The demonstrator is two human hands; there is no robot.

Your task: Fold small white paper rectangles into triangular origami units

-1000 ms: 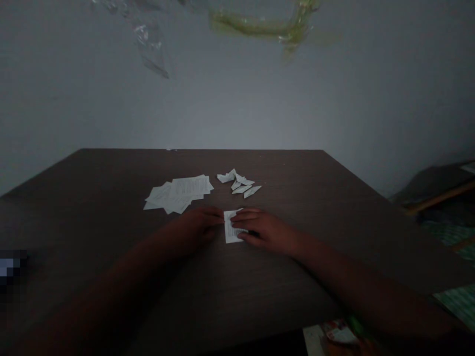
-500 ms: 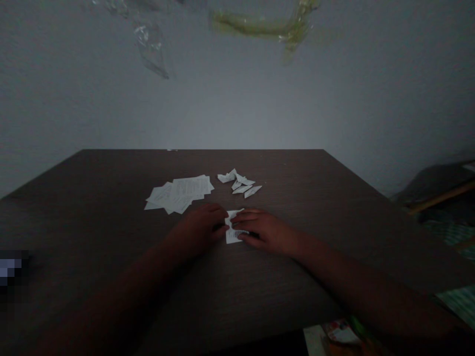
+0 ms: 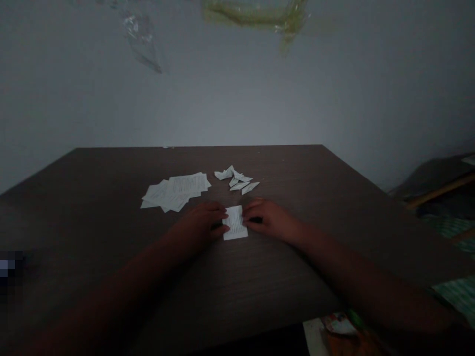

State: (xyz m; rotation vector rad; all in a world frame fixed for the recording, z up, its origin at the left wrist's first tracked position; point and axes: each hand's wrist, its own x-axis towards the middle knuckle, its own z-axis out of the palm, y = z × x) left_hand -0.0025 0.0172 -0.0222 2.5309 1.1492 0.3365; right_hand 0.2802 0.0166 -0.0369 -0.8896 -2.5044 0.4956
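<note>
A small printed paper slip [image 3: 235, 223] is seen lying flat on the dark wooden table [image 3: 297, 257], just below the centre of the frame, between the two hands. The left hand [image 3: 202, 222] is laid palm down at the slip's left edge, its fingertips [image 3: 223, 215] touching that edge and held close together; nothing is gripped in it. The right hand [image 3: 269, 220] is rested at the slip's right edge, its fingers [image 3: 249, 220] curled towards the paper and touching it; whether the edge is pinched cannot be told in the dim light. The middle of the slip is left uncovered between the fingertips. Above and to the left of the hands a loose stack of printed sheets [image 3: 174, 190] is spread on the table, and just above the slip, near the centre of the frame, a small heap of folded paper pieces [image 3: 237, 180] is gathered, apart from both hands
</note>
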